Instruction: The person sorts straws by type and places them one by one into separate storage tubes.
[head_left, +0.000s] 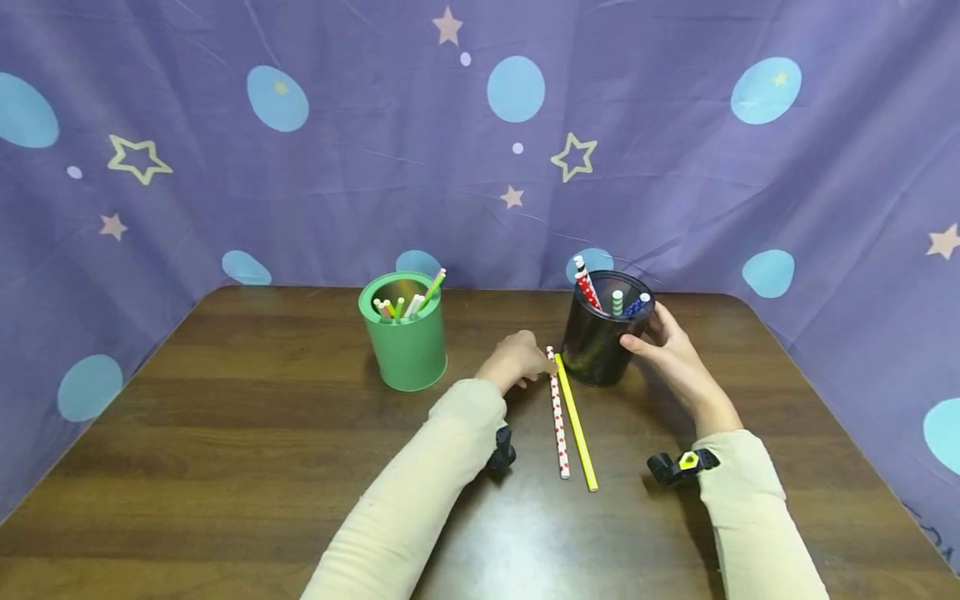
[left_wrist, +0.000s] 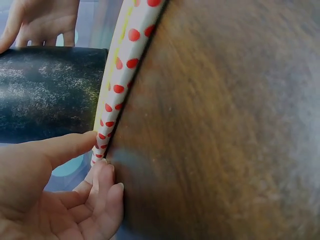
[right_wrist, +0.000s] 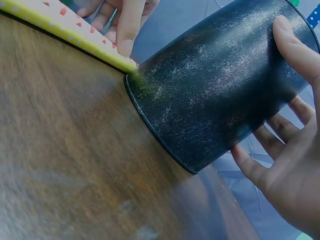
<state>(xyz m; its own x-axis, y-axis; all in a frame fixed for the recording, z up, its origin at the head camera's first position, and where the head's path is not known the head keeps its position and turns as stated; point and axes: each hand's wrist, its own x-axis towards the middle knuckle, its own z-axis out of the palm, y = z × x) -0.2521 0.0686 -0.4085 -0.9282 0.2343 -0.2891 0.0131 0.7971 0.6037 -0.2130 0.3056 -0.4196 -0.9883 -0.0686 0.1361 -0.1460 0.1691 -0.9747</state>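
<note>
My left hand (head_left: 519, 360) pinches the far end of a white paper straw with red dots (head_left: 558, 425) between thumb and fingers; the straw lies on the table. Beside it lies a yellow paper straw (head_left: 578, 429), its far end close to my left thumb and the base of a black can (head_left: 596, 350). Around the can's right side my right hand (head_left: 678, 367) curls, thumb in front and fingers behind, as the right wrist view shows on the can's dark wall (right_wrist: 210, 90). Red, green-striped and blue dotted straws (head_left: 588, 290) stand inside the can.
To the left stands a green can (head_left: 408, 358) holding several thin green, pink and white sticks (head_left: 431, 292). Everything rests on a brown wooden table (head_left: 225, 433). A purple curtain (head_left: 360, 183) with stars and blue ovals hangs behind the table's back edge.
</note>
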